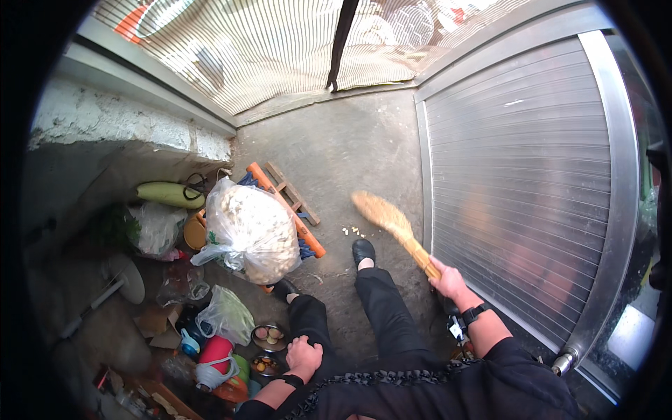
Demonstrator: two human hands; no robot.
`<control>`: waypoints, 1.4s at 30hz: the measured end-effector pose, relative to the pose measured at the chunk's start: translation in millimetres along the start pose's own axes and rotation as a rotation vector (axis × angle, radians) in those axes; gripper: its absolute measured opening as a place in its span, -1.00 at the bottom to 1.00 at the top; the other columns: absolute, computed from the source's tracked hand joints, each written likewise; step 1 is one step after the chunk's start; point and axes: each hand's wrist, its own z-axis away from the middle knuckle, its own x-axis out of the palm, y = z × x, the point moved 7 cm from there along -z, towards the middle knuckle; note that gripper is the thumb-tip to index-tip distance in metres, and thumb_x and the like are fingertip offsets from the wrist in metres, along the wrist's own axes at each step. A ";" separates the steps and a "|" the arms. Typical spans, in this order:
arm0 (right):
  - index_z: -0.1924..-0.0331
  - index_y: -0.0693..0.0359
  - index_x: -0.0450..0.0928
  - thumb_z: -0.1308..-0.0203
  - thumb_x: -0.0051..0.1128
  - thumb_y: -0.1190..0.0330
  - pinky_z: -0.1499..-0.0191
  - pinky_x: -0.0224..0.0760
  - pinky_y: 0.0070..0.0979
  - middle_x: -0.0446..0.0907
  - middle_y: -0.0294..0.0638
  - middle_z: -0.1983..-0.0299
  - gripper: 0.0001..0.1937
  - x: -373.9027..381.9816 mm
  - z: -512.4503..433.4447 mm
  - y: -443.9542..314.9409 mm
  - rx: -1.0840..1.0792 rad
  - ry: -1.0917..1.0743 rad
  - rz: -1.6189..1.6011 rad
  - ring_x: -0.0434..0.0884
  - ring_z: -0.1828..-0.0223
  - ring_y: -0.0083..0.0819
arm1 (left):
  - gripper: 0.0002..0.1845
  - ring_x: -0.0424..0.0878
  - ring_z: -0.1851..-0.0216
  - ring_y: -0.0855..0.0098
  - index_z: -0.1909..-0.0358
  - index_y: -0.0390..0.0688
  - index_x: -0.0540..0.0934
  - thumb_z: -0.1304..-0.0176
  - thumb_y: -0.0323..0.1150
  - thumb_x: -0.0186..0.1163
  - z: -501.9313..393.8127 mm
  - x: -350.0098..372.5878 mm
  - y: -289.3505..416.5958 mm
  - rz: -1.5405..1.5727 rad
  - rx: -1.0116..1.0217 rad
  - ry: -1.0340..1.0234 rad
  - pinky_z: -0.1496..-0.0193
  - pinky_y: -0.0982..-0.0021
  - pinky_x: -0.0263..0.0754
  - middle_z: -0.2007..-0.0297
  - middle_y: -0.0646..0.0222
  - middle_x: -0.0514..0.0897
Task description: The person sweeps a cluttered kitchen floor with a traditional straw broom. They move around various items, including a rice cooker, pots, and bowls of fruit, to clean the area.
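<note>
My right hand (450, 281) grips the handle of a short straw hand broom (391, 218), whose blurred head is over the concrete floor (341, 142). Small pale bits (354, 231) lie on the floor between the broom and my shoe. My left hand (304, 357) rests on my thigh with its fingers curled; nothing shows in it. To the left, a large clear plastic bag full of pale pieces (254, 231) sits on an orange-framed folding stool (294, 215).
A ribbed metal door panel (520, 194) stands at the right, and a striped curtain (273, 52) hangs ahead. On the left are a long green gourd (168, 194), plastic bags (226, 315), two metal bowls (269, 337) and a wooden piece (294, 194) beside the stool.
</note>
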 end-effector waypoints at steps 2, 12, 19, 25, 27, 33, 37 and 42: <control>-0.52 -0.18 0.27 -0.15 0.27 0.25 -0.11 0.59 -0.07 0.69 0.22 0.06 -0.22 -19.5 -23.3 -4.2 -0.026 0.130 -0.114 0.70 -0.01 0.15 | -0.48 0.51 -0.28 0.10 -0.18 -0.13 0.62 -0.24 -0.09 0.21 -1.2 -1.1 2.7 -0.015 0.002 0.006 -0.32 0.11 0.46 -0.20 0.17 0.60; -0.59 -0.18 0.13 -0.38 0.19 0.23 0.56 0.56 -0.36 0.67 -0.14 0.43 -0.26 -91.4 -204.7 -34.3 0.245 0.255 -0.595 0.60 0.67 -0.38 | -0.50 0.56 -0.22 0.06 -0.13 -0.15 0.65 -0.21 -0.10 0.22 -10.5 -5.0 -3.0 -0.059 0.038 0.053 -0.30 0.09 0.47 -0.13 0.11 0.63; -0.58 -0.27 0.16 -0.35 0.22 0.21 0.48 0.58 -0.31 0.67 -0.15 0.33 -0.26 13.2 -161.7 22.7 0.303 0.197 -0.709 0.64 0.52 -0.36 | -0.50 0.59 -0.18 0.04 -0.11 -0.16 0.66 -0.20 -0.10 0.23 -14.0 -9.1 -13.6 -0.043 0.087 0.063 -0.27 0.06 0.48 -0.08 0.08 0.67; -0.60 -0.30 0.06 -0.36 0.21 0.29 0.54 0.57 -0.26 0.71 -0.05 0.31 -0.21 105.2 -51.3 2.6 0.274 -0.067 -0.488 0.65 0.60 -0.29 | -0.50 0.57 -0.21 0.07 -0.14 -0.12 0.63 -0.22 -0.10 0.19 -14.7 -18.9 -27.6 -0.010 0.078 0.033 -0.31 0.11 0.46 -0.13 0.13 0.63; -0.61 -0.26 0.04 -0.36 0.20 0.32 0.53 0.60 -0.24 0.72 -0.03 0.33 -0.20 124.0 -23.7 -6.5 0.307 -0.175 -0.470 0.67 0.63 -0.26 | -0.49 0.57 -0.21 0.08 -0.16 -0.11 0.62 -0.22 -0.09 0.19 -14.1 -23.0 -38.1 0.009 0.058 0.008 -0.31 0.12 0.46 -0.14 0.14 0.62; -0.59 -0.16 0.10 -0.28 0.24 0.16 -0.17 0.57 -0.18 0.67 0.19 -0.08 -0.19 126.6 24.6 -26.4 0.149 -0.211 0.008 0.72 -0.05 0.05 | -0.50 0.55 -0.25 0.06 -0.17 -0.10 0.61 -0.28 -0.05 0.22 -12.8 -29.8 -86.1 0.137 0.092 0.041 -0.31 0.09 0.46 -0.18 0.12 0.61; -0.60 -0.18 0.09 -0.28 0.23 0.15 -0.21 0.52 -0.14 0.67 0.20 -0.06 -0.18 96.7 50.3 -34.0 0.158 -0.128 -0.037 0.68 -0.10 0.09 | -0.52 0.61 -0.16 0.03 -0.13 -0.13 0.61 -0.37 0.00 0.20 -23.1 -12.6 -110.3 0.302 0.105 0.041 -0.22 0.07 0.50 -0.04 0.09 0.69; -0.63 -0.24 -0.08 -0.31 0.23 0.21 -0.08 0.58 -0.02 0.71 0.22 0.07 -0.12 44.1 4.5 -92.1 -0.031 0.052 0.011 0.71 0.05 0.20 | -0.60 0.66 0.01 -0.08 -0.09 -0.18 0.58 -0.53 -0.08 0.04 -103.8 -38.7 -118.4 0.593 0.274 0.382 -0.07 0.01 0.53 0.19 0.02 0.74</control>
